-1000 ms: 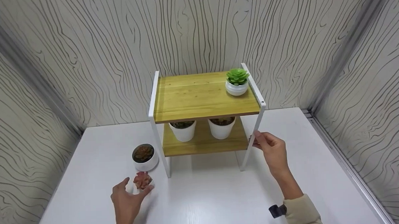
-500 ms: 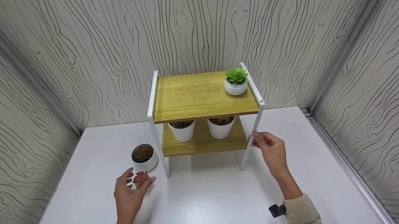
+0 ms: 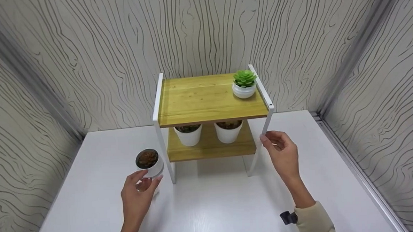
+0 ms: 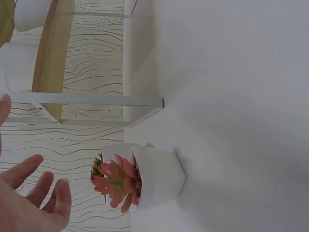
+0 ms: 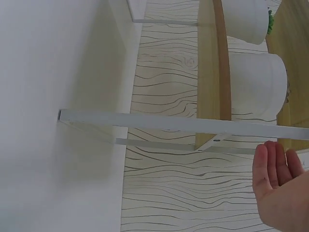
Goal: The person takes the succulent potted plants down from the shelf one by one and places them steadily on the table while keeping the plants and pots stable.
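My left hand (image 3: 136,200) hovers with fingers spread and slightly bent, hiding most of a small potted pink succulent from the head view. In the left wrist view, that pink succulent (image 4: 116,182) stands upright in its white pot (image 4: 159,176), apart from my fingertips. Just beyond it is a white bowl-shaped pot (image 3: 153,168) with a brown succulent (image 3: 148,158). My right hand (image 3: 284,157), fingers loosely bent and holding nothing, is beside the front right post of a two-tier shelf (image 3: 209,102). Whether a fingertip touches the post I cannot tell.
On the upper shelf board, a green succulent (image 3: 245,78) in a white ribbed pot sits at the right. Two white pots (image 3: 190,136) with dark fill stand on the lower board. Patterned wall panels (image 3: 203,32) enclose the white table (image 3: 210,203) behind and at both sides.
My left hand has moved forward and slightly right, now covering the pink succulent in the head view. The right hand's fingers have come out from behind the shelf post. The pots stay put.
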Demonstrator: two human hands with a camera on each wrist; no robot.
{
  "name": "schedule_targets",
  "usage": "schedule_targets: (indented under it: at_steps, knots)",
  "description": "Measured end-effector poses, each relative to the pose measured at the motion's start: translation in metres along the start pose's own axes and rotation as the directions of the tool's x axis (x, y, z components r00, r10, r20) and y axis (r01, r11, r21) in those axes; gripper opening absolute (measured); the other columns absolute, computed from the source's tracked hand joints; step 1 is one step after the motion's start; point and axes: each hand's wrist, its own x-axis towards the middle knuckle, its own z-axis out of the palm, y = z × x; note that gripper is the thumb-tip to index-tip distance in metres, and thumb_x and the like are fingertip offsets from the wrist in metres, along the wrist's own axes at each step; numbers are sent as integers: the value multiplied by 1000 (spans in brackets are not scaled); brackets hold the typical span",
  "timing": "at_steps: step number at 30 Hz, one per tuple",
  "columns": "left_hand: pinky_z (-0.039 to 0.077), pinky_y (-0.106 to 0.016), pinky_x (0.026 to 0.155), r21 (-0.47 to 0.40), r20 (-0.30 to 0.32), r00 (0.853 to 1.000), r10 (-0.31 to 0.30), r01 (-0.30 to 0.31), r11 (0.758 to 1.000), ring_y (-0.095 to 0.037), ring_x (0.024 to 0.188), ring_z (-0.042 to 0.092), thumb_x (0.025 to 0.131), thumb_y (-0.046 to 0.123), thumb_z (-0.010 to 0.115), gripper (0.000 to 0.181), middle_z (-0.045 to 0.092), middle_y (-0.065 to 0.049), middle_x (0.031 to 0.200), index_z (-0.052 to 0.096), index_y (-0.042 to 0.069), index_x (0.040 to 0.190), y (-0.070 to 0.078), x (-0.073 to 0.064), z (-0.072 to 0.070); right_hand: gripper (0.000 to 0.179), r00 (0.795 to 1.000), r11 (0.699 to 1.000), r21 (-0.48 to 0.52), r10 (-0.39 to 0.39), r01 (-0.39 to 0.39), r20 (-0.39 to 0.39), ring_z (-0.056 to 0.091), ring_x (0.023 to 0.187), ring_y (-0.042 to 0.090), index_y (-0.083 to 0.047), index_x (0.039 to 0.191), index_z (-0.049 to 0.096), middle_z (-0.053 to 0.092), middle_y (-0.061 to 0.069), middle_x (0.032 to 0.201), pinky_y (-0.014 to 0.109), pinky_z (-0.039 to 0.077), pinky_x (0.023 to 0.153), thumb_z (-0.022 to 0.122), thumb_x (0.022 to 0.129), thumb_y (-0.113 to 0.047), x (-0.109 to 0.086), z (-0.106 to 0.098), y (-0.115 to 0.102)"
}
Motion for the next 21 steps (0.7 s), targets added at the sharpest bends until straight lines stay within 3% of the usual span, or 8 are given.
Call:
schedule_targets:
  at_steps: [7, 13, 21]
  knots:
    - [53, -33, 75, -75, -17, 999, 39, -41, 996, -15, 83, 63, 70, 53, 71, 64, 59, 3, 103, 56, 20, 122, 10, 0, 2, 42, 1000, 1000, 26, -14, 14, -17, 59, 98, 16, -10, 116, 52, 57, 5, 109, 21, 49, 82, 68, 82, -29, -2, -4, -18]
    - [53, -35, 74, -87, -14, 997, 74, -74, 993, -14, 83, 62, 70, 52, 72, 61, 60, 5, 101, 55, 24, 122, 18, 3, 5, 48, 999, 999, 28, -45, 46, -24, 58, 100, 23, -1, 121, 47, 56, 16, 111, 22, 49, 82, 69, 82, -19, -11, -7, -61]
    - [52, -34, 77, -100, -9, 986, 169, -169, 981, -13, 97, 58, 73, 47, 71, 61, 60, 1, 105, 57, 14, 122, 30, 8, 10, 61, 984, 983, 39, -176, 177, -29, 57, 98, 32, 3, 121, 45, 54, 18, 111, 29, 49, 83, 78, 70, -4, -17, -14, -100]
